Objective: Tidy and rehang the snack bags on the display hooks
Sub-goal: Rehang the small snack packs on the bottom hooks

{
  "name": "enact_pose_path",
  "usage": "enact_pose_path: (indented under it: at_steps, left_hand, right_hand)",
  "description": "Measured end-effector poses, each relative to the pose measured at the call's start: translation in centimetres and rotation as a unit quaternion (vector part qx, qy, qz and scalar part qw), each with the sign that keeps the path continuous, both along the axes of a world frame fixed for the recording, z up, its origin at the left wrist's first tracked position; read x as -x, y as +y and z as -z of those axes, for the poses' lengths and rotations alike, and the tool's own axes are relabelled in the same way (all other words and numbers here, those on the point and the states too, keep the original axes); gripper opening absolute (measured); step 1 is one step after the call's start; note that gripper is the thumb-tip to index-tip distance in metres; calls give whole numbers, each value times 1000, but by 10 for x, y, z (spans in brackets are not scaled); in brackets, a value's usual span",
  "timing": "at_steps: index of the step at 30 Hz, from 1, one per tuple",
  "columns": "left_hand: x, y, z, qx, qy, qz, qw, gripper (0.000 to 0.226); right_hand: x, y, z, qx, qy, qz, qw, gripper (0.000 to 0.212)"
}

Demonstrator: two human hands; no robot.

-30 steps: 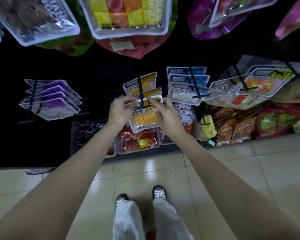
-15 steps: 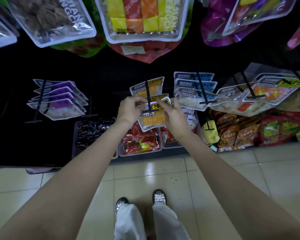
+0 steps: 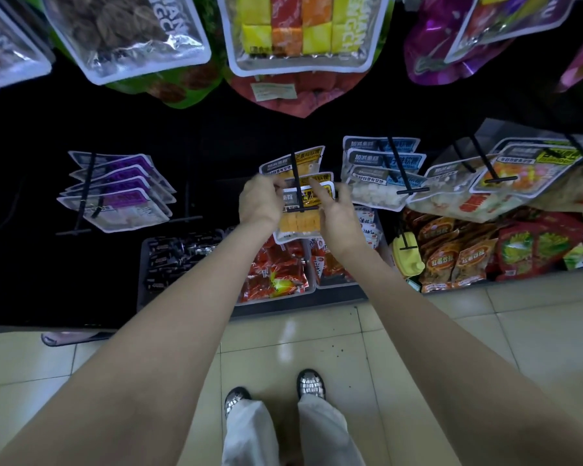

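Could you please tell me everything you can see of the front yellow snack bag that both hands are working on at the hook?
The front yellow snack bag is a flat clear-plastic pouch with a white border, a yellow and black printed header and orange-yellow pieces showing through its window. It hangs foremost on a black display hook, near the hook's crossbar tip, with similar bags behind it. The left hand grips its left upper edge; the right hand holds its right side, one finger laid across the header.
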State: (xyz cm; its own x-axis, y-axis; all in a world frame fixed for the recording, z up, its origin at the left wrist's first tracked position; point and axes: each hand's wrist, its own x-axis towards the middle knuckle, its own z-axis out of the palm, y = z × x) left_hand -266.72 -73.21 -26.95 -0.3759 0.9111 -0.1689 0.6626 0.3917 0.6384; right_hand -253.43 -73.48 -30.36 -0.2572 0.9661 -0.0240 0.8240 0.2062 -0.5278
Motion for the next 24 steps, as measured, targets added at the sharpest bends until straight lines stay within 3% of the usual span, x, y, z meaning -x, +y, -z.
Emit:
enact_pose_path:
  at_steps: [3,6,14,18,24]
  left_hand:
    - [6,-26,-9,-82,59,39,994,42]
    - [11,-64,-30,-195,82,75,974,50]
    - [24,-78,-121,-308,25,17,951,46]
    - [21,-63,-167,-286,-72,20,955,58]
    - [19,-55,-196,-248,-168,33,954,51]
  right_hand:
    - [-5,-10,-6,59,22,12,998,89]
    - [-22,-40,-28,67,74,22,995,81]
    - [-35,-45,-164,-71,251,35,965,53]
    - [-18,-20,-224,-124,330,19,936,63]
    - [-5,-2,-243,-78,360,28,929,64]
